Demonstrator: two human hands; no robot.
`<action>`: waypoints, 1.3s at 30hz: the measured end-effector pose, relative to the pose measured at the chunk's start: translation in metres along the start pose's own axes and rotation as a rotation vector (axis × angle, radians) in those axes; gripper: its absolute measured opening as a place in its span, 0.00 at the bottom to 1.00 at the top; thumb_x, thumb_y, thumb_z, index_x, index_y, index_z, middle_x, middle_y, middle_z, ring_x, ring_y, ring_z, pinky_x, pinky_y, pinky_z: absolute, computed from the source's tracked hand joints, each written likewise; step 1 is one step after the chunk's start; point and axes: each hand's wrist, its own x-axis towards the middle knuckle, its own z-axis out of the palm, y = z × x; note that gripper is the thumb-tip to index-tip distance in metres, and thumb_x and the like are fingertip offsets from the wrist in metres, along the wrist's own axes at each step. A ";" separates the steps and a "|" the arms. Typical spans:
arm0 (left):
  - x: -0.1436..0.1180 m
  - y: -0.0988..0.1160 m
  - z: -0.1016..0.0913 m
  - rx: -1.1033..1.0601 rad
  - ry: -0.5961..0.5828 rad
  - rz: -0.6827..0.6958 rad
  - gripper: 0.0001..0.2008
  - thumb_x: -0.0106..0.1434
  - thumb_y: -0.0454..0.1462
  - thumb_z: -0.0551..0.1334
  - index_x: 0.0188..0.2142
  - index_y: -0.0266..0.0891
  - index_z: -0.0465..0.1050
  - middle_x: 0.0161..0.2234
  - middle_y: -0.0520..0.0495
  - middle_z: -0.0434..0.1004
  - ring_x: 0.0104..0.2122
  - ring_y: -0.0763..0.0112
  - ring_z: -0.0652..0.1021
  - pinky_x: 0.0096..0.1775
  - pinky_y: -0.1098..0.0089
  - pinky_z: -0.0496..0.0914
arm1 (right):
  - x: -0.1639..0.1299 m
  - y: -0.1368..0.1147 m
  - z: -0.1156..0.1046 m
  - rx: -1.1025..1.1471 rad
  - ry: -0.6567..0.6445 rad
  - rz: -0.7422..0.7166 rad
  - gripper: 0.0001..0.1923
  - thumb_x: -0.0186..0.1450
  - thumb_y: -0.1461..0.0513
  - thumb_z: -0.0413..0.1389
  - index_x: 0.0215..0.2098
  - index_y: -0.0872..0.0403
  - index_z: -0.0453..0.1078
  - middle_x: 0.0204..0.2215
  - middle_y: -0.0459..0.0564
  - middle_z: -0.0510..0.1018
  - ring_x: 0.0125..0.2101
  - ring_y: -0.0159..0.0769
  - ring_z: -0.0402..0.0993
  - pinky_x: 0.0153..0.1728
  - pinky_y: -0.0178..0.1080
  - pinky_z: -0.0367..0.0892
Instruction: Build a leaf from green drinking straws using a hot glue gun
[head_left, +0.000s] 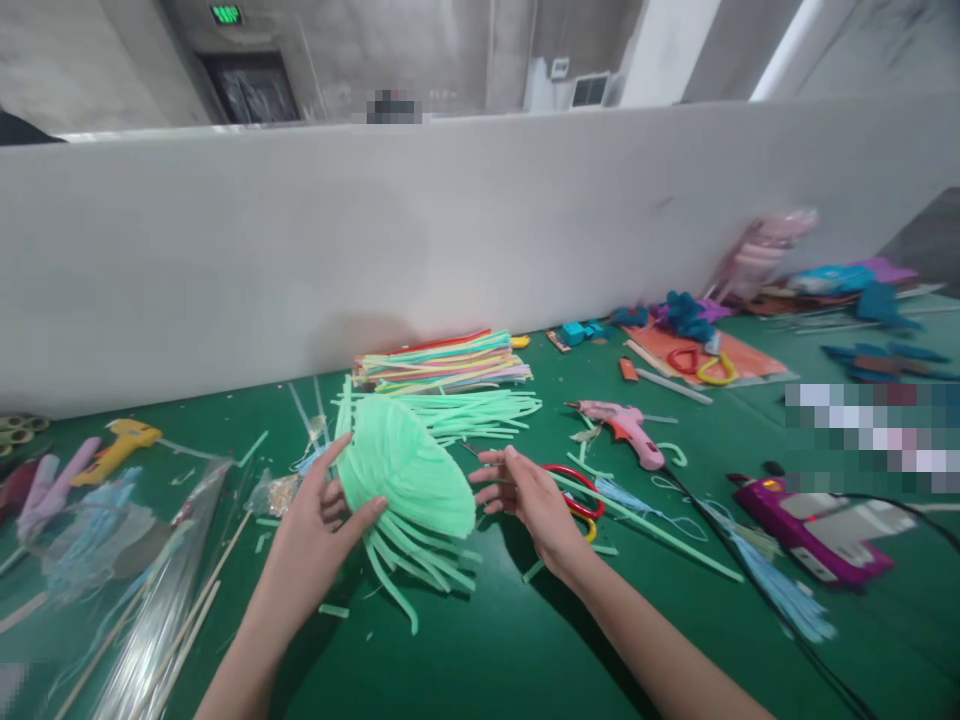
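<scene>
A light green fan-shaped piece made of pipe cleaners (409, 465), with loose strands hanging from its lower edge, is held up over the table. My left hand (330, 500) grips it at its left side, thumb in front and fingers partly behind. My right hand (529, 500) is by the piece's right edge, its fingers apart and holding nothing; whether the fingertips touch the edge I cannot tell. Scissors with red and yellow handles (577, 482) lie partly hidden behind my right hand. Loose green pipe cleaners (487, 410) lie just beyond the piece.
A bundle of multicoloured pipe cleaners (442, 362) lies by the white partition (450, 230). To the right are a pink glue gun (626, 425), a purple power strip (806, 530) with cords, and blue tassels (780, 585). A yellow glue gun (120, 448), clear plastic wrap (161, 600) and sticks are at left.
</scene>
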 end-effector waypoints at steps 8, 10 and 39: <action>-0.007 0.015 0.000 -0.093 0.202 -0.015 0.49 0.52 0.47 0.72 0.68 0.50 0.49 0.39 0.44 0.80 0.19 0.73 0.73 0.14 0.73 0.68 | -0.015 0.002 0.018 -0.145 -0.156 -0.088 0.23 0.62 0.44 0.59 0.41 0.54 0.76 0.33 0.51 0.81 0.30 0.33 0.75 0.31 0.33 0.68; -0.008 0.015 0.004 -0.114 0.211 -0.022 0.49 0.52 0.48 0.72 0.68 0.51 0.49 0.38 0.45 0.79 0.17 0.76 0.71 0.14 0.74 0.68 | -0.021 0.005 0.024 -0.223 -0.185 -0.119 0.20 0.61 0.46 0.61 0.38 0.54 0.78 0.32 0.51 0.81 0.31 0.33 0.74 0.31 0.34 0.66; -0.028 0.034 0.015 -0.201 0.131 -0.069 0.50 0.46 0.46 0.75 0.66 0.46 0.57 0.32 0.48 0.83 0.28 0.65 0.80 0.30 0.67 0.79 | -0.009 -0.086 -0.118 -1.519 0.699 -0.255 0.19 0.66 0.57 0.54 0.47 0.64 0.71 0.44 0.69 0.76 0.46 0.56 0.71 0.45 0.50 0.64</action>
